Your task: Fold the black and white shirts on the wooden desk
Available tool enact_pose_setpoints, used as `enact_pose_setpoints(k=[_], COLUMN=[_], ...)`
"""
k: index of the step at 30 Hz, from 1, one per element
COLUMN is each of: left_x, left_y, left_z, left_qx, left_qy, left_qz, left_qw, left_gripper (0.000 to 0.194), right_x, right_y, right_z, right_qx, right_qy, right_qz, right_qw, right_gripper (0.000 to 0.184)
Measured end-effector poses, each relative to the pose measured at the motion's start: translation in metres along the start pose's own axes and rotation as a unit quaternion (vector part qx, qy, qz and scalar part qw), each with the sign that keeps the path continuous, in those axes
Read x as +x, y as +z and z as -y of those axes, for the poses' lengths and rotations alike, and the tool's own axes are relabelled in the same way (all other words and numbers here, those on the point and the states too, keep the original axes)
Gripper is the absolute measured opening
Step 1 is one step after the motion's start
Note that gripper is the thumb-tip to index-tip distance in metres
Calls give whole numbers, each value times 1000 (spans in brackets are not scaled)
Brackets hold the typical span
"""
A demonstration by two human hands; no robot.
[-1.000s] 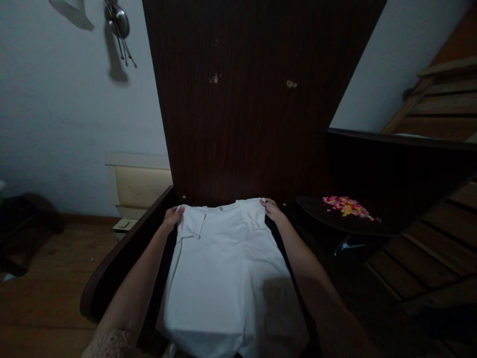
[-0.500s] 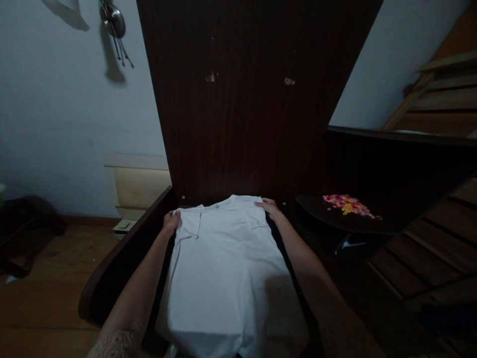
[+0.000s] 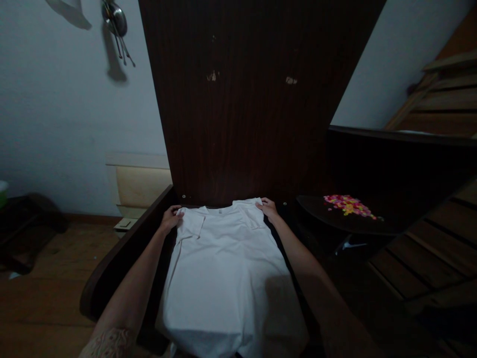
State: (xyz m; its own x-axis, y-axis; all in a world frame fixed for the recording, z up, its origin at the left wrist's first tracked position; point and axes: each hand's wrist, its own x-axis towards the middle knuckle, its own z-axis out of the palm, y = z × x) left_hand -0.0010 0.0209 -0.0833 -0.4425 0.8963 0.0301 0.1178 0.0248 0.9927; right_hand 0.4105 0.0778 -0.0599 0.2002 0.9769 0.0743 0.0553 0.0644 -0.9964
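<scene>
A white short-sleeved T-shirt (image 3: pixel 212 278) lies spread out in front of me, neckline away from me, with its sleeves folded inward over the front. Wrinkles cross its chest, and a shadow darkens its lower right. My left hand (image 3: pixel 171 219) is at the far left shoulder corner, fingers and thumb closed on the cloth edge. At the opposite shoulder corner, my right hand (image 3: pixel 269 209) pinches the fabric between thumb and fingers. The shirt's hem runs toward the bottom of the view, over the near edge of the dark surface beneath.
A tall dark wooden panel (image 3: pixel 242 109) rises behind the shirt. Along the left runs a raised dark side board (image 3: pixel 122 253). Colourful small pieces (image 3: pixel 348 205) lie on a dark rounded shelf (image 3: pixel 316 211) at right. Wooden slats (image 3: pixel 439 243) stand farther right.
The shirt's top edge shifted, its right shoulder moving up and then slightly back down. My left hand's fingers have spread a little and moved slightly at the corner. My right hand keeps its corner.
</scene>
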Motion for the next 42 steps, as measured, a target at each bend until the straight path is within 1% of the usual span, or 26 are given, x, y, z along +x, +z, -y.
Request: enact_pose_setpoints(k=[3,6,8,10,12,15,18,21,23,26,30,33,35,37,39,40,42], left_x=[2,3,4,5,6,7,7,5,4,2,3,5,7,9,10,9,8], left_y=[-2,-5,-8,-11,-14,-16,-17,-17,-17,-21,-25,-24,-20,-14,-8,-5,0], left_z=[-4,-8,-11,-16,-22,-33,-43,-48,-49,-49,-48,-47,-45,-42,-36,-33,-28], left_qx=[-12,-18,-14,0,28,68,88,98,94,81,87,110,110,98,86,83,82], left_qy=[5,7,27,67,96,76,49,46,47,56,63,51,53,57,46,37,17], left_qz=[31,54,72,99,134,164,165,163,151,132,144,163,160,146,119,106,85], left_qw=[999,998,997,993,986,981,981,981,983,986,984,979,979,983,988,990,993], left_gripper=[51,55,55,51,42,32,30,25,24,27,29,30,32,38,44,46,42], right_x=[1,3,3,3,3,2,1,-1,-2,-5,-6,-5,-4,-3,-3,-3,-4], right_y=[1,2,3,4,3,2,0,-3,-5,-8,-11,-11,-9,-6,-2,-1,3], right_z=[1,3,5,8,10,14,17,21,23,25,27,27,26,23,21,20,20], right_qx=[4,8,9,8,6,7,8,0,1,11,24,19,13,8,2,-3,-14], right_qy=[2,10,16,18,20,16,7,-3,-14,-28,-52,-58,-53,-50,-52,-54,-60], right_qz=[-3,-5,-5,-5,-7,-3,9,36,58,81,104,95,74,54,41,36,27], right_qw=[1000,1000,1000,1000,1000,1000,1000,999,998,996,993,994,996,997,998,998,998], right_gripper=[34,32,31,33,37,44,46,43,43,48,54,51,45,38,36,36,37])
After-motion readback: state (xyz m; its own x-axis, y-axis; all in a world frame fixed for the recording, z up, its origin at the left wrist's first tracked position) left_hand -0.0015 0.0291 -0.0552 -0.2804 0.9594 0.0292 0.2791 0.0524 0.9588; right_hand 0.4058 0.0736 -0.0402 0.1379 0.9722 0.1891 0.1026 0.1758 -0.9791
